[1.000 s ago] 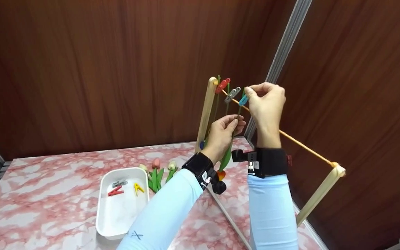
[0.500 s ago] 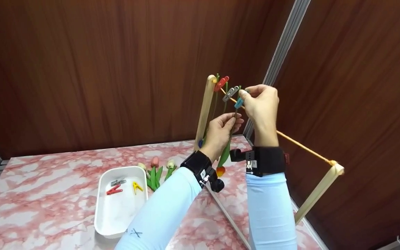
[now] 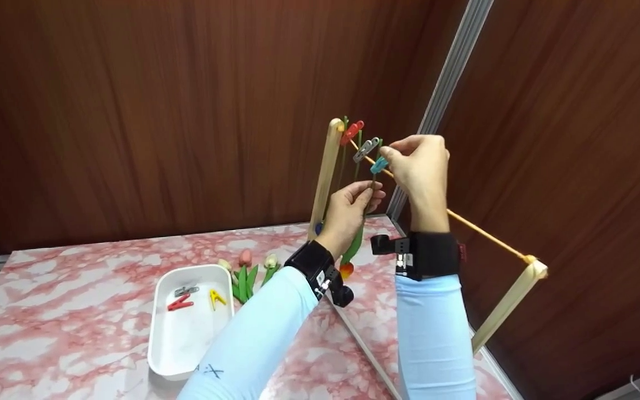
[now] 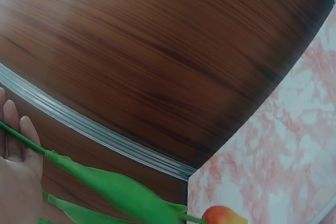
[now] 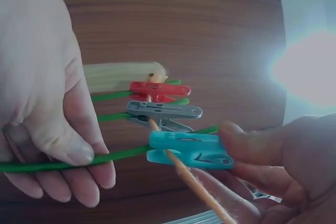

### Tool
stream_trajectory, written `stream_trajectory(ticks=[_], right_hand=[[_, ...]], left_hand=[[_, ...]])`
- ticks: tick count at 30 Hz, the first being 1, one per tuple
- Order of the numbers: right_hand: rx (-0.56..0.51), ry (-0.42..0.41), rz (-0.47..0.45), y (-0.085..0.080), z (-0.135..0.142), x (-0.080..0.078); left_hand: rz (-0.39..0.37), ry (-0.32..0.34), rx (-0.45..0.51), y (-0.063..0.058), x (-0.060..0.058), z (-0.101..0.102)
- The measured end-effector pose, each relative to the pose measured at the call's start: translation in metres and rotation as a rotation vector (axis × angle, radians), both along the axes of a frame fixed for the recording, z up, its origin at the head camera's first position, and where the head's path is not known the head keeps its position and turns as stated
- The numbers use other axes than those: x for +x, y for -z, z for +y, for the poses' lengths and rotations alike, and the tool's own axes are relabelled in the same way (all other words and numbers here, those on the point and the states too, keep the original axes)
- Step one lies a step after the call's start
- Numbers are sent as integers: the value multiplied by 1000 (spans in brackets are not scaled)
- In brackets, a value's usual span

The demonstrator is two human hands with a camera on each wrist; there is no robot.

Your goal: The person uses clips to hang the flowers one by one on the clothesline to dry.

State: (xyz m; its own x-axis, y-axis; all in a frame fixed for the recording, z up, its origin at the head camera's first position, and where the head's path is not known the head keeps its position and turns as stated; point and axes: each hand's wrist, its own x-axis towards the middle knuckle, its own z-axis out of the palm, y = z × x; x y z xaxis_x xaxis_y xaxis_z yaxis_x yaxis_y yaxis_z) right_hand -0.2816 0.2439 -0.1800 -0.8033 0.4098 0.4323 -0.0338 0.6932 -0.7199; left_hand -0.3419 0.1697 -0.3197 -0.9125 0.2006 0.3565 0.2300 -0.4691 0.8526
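Pinches light-blue clothespin (image 5: 189, 149) by its handles in right hand (image 3: 421, 166), lower and nearer the gray clothespin (image 5: 163, 110) than a second ago; holds tulip stem (image 5: 123, 154), bloom-down, in left hand (image 3: 348, 214). Seems to clamp it onto orange cord (image 3: 486, 234).

Soft, even light in head view, faint shadow by the tray (image 3: 189, 341), dim wall (image 3: 159, 122), left wrist view duller, pale sheen at left, metal strip (image 4: 94, 126) bowed by distortion, right wrist view hazy, white glare (image 5: 317, 74) at right, blue clip (image 5: 186, 143) fairly sharp.
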Motion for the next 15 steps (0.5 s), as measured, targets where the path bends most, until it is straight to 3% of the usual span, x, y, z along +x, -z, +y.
stream_trajectory(ticks=[7, 15], right_hand=[[-18, 26, 76, 3, -2, -5], [-47, 9, -29, -1, -7, 0]], left_hand=[[16, -28, -27, 1, 1, -2], [-2, -37, 13, 0, 1, -2]])
